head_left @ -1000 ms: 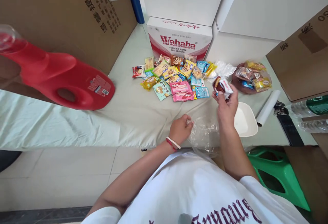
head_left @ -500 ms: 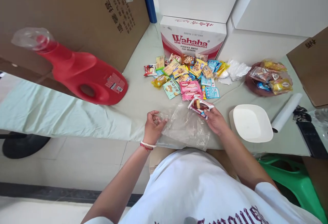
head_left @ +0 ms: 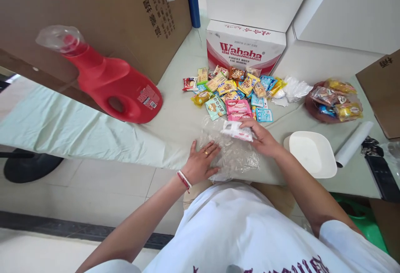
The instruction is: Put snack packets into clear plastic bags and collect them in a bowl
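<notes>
Head view. Gripping packet near its right end in right hand, with thumb and fingers closed on it. Held at far edge of clear bag, between snacks and near edge of table; touching bag or just above, cannot tell. Probably gripped by one end to leave the other unobstructed.

Resting left hand palm down on left part of bag, with fingers spread wide and nothing visibly grasped. Probably laid so to stop thin film sliding.

Heaped loosely before box, probably with its front as backstop: snacks.

Read on box: "Wahaha", "PURIFIED WATER FOR DRINKING". Read on pink pack: "nabati". Read on carton: "温馨提示", above smaller lines. Illegible: red print on packet; label on jug, except for presence of barcode.
</notes>
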{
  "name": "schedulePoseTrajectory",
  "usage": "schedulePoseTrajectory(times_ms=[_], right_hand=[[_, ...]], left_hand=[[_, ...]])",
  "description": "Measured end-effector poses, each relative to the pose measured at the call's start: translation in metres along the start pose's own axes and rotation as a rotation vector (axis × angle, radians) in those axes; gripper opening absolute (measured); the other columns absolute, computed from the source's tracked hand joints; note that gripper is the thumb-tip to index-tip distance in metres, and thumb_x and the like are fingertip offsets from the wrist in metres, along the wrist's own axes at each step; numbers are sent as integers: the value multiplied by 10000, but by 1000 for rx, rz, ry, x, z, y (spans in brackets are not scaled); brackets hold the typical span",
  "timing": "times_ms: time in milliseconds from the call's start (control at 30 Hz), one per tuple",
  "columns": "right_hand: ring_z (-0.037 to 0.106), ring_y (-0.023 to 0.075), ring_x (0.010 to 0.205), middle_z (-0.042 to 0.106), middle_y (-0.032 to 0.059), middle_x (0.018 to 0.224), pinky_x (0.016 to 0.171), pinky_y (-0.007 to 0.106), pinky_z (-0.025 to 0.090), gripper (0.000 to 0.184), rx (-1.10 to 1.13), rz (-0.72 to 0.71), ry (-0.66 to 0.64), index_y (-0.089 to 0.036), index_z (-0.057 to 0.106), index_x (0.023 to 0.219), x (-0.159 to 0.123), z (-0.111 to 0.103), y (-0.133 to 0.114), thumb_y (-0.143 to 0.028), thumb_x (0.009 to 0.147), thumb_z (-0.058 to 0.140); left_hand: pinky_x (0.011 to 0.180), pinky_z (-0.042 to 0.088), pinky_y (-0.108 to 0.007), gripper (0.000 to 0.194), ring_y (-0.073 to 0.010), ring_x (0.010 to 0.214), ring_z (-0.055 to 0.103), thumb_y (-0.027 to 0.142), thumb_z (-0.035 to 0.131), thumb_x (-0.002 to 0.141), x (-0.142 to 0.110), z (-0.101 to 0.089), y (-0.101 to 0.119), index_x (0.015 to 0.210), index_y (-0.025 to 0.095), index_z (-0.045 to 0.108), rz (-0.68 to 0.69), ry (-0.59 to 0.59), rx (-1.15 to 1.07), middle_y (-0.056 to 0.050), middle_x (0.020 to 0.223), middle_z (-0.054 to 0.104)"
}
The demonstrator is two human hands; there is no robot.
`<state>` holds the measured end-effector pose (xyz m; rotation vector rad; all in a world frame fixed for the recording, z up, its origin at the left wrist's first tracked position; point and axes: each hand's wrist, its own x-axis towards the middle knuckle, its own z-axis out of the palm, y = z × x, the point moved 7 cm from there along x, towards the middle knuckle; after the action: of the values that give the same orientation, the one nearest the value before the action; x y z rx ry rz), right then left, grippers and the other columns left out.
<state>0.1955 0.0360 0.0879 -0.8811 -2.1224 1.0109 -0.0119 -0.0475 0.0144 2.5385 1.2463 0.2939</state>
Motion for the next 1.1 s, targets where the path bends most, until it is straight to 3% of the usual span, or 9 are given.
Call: schedulePoseTrajectory(times_ms=[200,333,500,600,700,800,933,1000,1100], right_hand=[[319,264,1498,460,116,1545,1214,596,233,596,-291,-117,-397,-271,520,1411,-21,52,6,-27,868,489],[295,306,1499,388,142,1586,1193,566,312,672,-275,-61,-316,-261,392,1527,-21,48,3,-243,897,625],[463,322,1330,590,165,1351,1124,581,371,503,-399,-32,-243,-215,540,1415,-9,70,2,-304,930,636],[447,310,1354,592,149,1361,1144,576,342,455,-393,-66,-246,-229,564,1394,-7,81,2,-306,950,618],[428,319,1396,561,162,1420,1172,623,275,428,-397,-50,-279,-221,560,1395,-12,80,0,-322,979,579],[397,311,1436,454,170,1538,1188,607,278,496,-330,-61,-266,-240,506,1451,-27,64,-13,-397,985,571],[347,337,1470,515,143,1494,1229,613,221,724,-297,-86,-361,-269,463,1506,-70,60,-27,-548,880,697],[423,332,1410,648,126,1311,1218,641,221,523,-351,-37,-347,-269,568,1415,-91,62,-24,-451,933,658],[547,290,1250,710,91,1010,1117,583,392,241,-308,11,-237,-266,701,1175,-106,61,-20,-263,997,538]], left_hand=[[1215,-70,-682,1092,-406,1507,326,770,531,844,-17,8,-11,1635,123,145,-52,-18,-11,-262,1623,325],[1225,-70,-656,1082,-388,1537,273,761,491,871,-21,9,-12,1640,119,82,-41,-3,-34,-257,1642,285],[1238,-35,-638,951,-363,1552,248,646,461,945,-19,4,-14,1643,131,70,-52,10,-78,-244,1655,263],[1255,35,-609,790,-328,1563,233,484,428,990,-20,-3,-18,1637,141,133,-73,17,-142,-218,1665,257],[1257,56,-615,647,-303,1569,223,269,445,930,-27,-14,-21,1567,194,366,-68,17,-166,-147,1653,333],[1260,24,-633,681,-289,1554,269,104,480,729,-37,-21,-16,1378,271,598,30,-49,-160,-59,1559,506],[1259,47,-651,750,-310,1548,281,55,519,618,-52,-20,-13,1328,265,636,88,-139,-148,-65,1549,519],[1256,69,-656,655,-314,1550,274,72,543,705,-57,-18,-13,1321,271,642,78,-136,-141,-75,1564,498],[1259,118,-623,328,-285,1515,354,185,541,882,-55,-20,-17,1133,289,726,42,-84,-212,-58,1405,650]])
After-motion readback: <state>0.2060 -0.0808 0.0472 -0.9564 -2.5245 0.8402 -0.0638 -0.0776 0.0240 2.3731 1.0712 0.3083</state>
